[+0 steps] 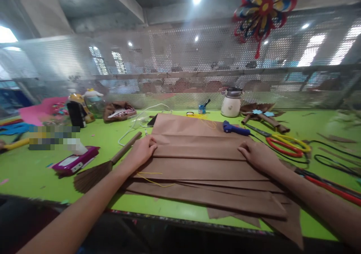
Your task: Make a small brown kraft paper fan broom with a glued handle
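A sheet of brown kraft paper (194, 150) lies in front of me with straight folds running across it. My left hand (144, 149) pinches a fold at its left edge. Level with it, my right hand (255, 155) closes its fingers on the same fold at the right edge. Nearer me, more folded paper strips (214, 199) lie partly under the sheet, with a loose yellow string (158, 179) on top. Beside my left forearm rests a pleated brown paper fan shape (94, 175) with a rolled paper handle (126, 148).
A blue glue gun (235, 129) and scissors (284, 143) with red and yellow handles lie right of the sheet. Further right are black cables (335, 165). A purple box (76, 162) sits left. At the back stand a white jug (231, 103) and a blue jar (202, 109).
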Motion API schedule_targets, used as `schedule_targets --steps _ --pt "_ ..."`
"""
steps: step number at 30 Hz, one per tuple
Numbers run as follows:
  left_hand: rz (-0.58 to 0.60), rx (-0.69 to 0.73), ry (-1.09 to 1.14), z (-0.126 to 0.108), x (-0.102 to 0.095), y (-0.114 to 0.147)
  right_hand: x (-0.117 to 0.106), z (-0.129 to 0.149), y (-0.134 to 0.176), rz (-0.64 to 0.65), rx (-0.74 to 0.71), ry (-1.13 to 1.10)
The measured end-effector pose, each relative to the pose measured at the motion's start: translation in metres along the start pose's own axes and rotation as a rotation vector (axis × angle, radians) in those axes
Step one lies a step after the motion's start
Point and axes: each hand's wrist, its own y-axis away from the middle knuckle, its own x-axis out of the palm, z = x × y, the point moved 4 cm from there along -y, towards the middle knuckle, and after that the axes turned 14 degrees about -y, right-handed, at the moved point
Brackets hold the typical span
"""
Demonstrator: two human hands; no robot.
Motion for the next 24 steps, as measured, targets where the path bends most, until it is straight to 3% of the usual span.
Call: schedule_targets --steps 24 --pt "0.032 0.034 -0.161 -0.0065 0.0004 0.0072 -0.0015 -0.0018 0.0007 -0.007 0.012 0.009"
